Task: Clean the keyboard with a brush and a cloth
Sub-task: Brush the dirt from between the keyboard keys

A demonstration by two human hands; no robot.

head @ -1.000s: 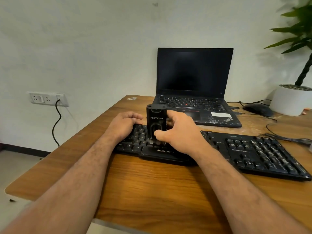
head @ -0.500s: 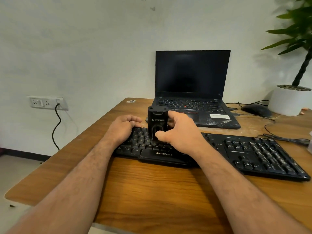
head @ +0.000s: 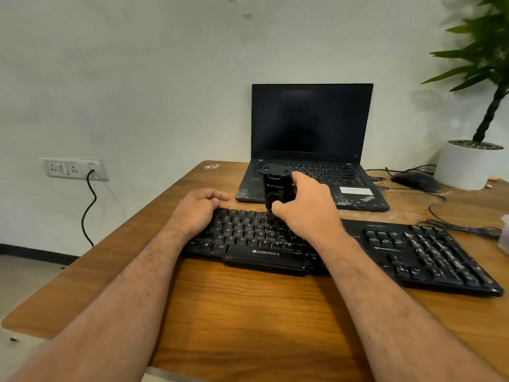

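Your left hand (head: 197, 212) resting with fingers loosely curled on the keyboard's (head: 341, 250) left end, your right hand (head: 305, 210) gripping the black brush (head: 275, 186) upright, long axis vertical, working end down on the keys, keyboard lying crosswise on the bench (head: 248, 312).

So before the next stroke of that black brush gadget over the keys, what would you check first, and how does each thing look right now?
1. Grip on the black block-shaped brush tool: the right hand wraps it upright. Ok.
2. Bristles meeting the keys: the tool's lower end is hidden behind the thumb. Cannot tell.
3. Black Zebronics keyboard steadied: the left hand rests on its left end. Ok.
4. Keyboard fully on the wooden desk: it lies flat, away from the edges. Ok.
5. Cloth ready for wiping: none clearly in view. Cannot tell.
6. Open black laptop clear of the stroke: it sits close behind the tool. Cannot tell.
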